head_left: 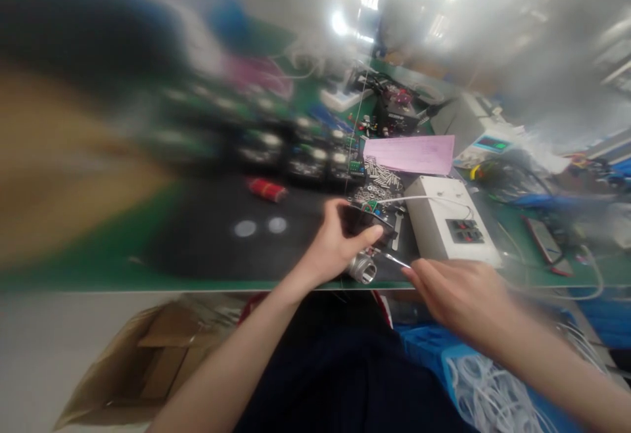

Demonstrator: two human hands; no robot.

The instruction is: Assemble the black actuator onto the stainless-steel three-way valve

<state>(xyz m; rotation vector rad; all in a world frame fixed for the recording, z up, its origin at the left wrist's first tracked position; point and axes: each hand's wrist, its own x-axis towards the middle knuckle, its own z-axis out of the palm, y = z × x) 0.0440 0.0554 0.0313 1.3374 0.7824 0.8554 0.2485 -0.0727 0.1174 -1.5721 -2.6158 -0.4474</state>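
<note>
My left hand (335, 242) is closed around a black housing (367, 219), its thumb lying over the near face. A bit of green circuit board with a blue part shows at the top of the housing, where a white cable joins it. My right hand (456, 288) grips a screwdriver (394, 259); its metal shaft points left at the underside of the housing, and the handle is hidden in the fist. Whether the tip touches anything I cannot tell. Just below the housing, a silver threaded metal connector (363, 269) sits near the bench edge.
A spanner (397, 231), a pile of screws (379, 173) and a pink paper (411, 152) are beyond the hands. To the right stands a white box (446, 213) with terminals. A red roll (267, 190) and two pale discs (277, 225) lie left, before several blurred black units.
</note>
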